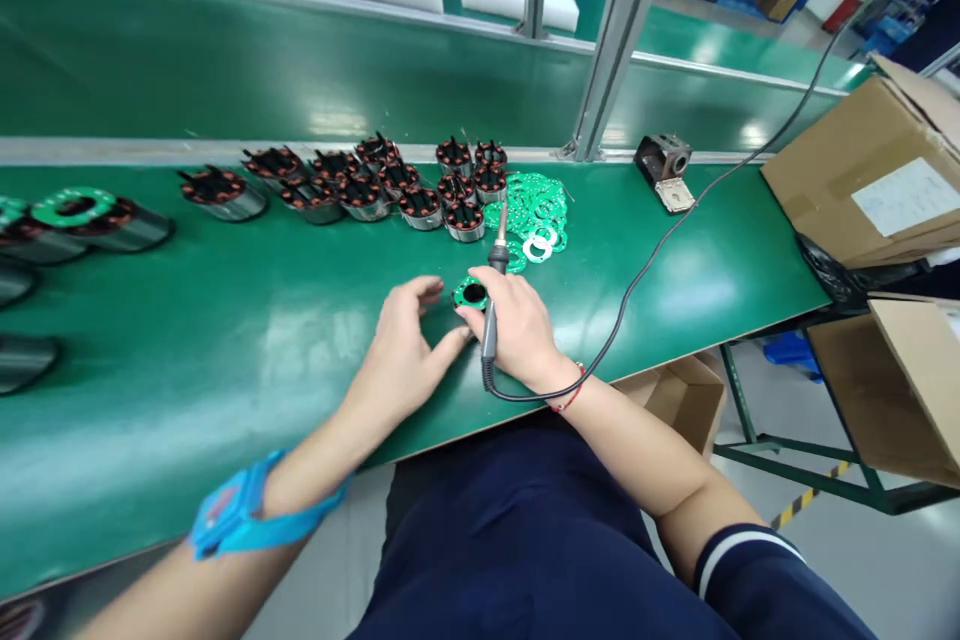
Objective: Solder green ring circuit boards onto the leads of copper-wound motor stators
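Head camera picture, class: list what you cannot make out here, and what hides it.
- Part under the green ring board: hidden by the left hand and right hand.
- Soldering iron tip: too small to tell whether it touches.
- Stators at left: cut by the edge.
- Box label: too blurred to read.

Both forearms reach forward and converge, the left hand (405, 345) resting palm-down with fingers loosely spread, the right hand (517, 325) curled closed in a grip, thumbs nearly meeting.

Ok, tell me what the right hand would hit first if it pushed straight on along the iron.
Probably the pile of green rings: the right hand aims the iron up-table at it. Depth is hard to judge.
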A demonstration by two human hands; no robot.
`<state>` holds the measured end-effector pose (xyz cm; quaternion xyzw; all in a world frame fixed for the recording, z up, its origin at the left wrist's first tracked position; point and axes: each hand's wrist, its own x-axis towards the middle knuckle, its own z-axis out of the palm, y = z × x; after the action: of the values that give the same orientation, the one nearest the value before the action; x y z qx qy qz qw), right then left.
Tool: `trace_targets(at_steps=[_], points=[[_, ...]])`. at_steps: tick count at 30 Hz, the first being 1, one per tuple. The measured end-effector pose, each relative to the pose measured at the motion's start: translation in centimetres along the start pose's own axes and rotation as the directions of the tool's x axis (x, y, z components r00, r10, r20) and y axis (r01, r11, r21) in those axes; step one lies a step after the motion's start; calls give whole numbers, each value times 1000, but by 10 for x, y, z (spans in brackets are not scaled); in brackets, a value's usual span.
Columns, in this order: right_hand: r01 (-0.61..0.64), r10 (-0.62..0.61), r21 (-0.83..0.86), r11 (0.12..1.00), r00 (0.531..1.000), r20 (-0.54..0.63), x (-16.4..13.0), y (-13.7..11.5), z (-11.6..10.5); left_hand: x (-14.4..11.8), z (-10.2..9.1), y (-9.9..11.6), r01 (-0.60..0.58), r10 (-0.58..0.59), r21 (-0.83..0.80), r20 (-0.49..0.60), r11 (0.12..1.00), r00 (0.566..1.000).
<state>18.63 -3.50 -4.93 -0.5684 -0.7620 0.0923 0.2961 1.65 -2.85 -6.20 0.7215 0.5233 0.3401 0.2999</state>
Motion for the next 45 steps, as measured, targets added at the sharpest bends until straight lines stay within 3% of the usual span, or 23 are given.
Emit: trace_targets(at_steps=[5, 8, 11, 17, 24, 28, 32, 35, 38, 42, 45], points=[[-20, 20, -3, 1000, 1000, 24, 1, -3, 1, -29, 16, 7, 136, -146, -186, -42, 973, 988], [-21, 21, -9, 1000, 999, 34, 1, -3, 2, -26, 28, 11, 241, -282, -373, -60, 896, 957], [-9, 10, -7, 1000, 999, 45, 0, -4, 2, -19, 31, 11, 266, -324, -418, -75, 869, 943], [25, -26, 17, 1000, 996, 81, 0, -4, 3, -8, 15, 4, 237, -254, -206, -64, 950, 965], [7, -15, 129, 992, 998, 59, -3, -3, 7, -7, 1, 7, 177, -174, 25, -93, 984, 980], [-13, 25, 271, 962, 999, -43, -8, 2, 10, -5, 10, 4, 134, -125, 90, -98, 987, 987], [-15, 68, 353, 936, 988, -137, -12, 7, 12, 4, 27, 8, -8, 5, 209, 14, 978, 1000], [54, 27, 386, 921, 979, -201, -15, 9, 13, 7, 29, 11, 6, -3, 226, -16, 974, 1000], [119, -7, 384, 916, 960, -280, -18, 12, 13, 2, 10, 0, 69, -42, 242, -114, 968, 993], [163, -49, 370, 915, 953, -299, -22, 17, 12, -14, -43, -31, 195, -123, 234, -291, 952, 949], [162, -69, 347, 924, 962, -264, -24, 21, 10, -26, -80, -49, 310, -279, 31, -359, 950, 891]])
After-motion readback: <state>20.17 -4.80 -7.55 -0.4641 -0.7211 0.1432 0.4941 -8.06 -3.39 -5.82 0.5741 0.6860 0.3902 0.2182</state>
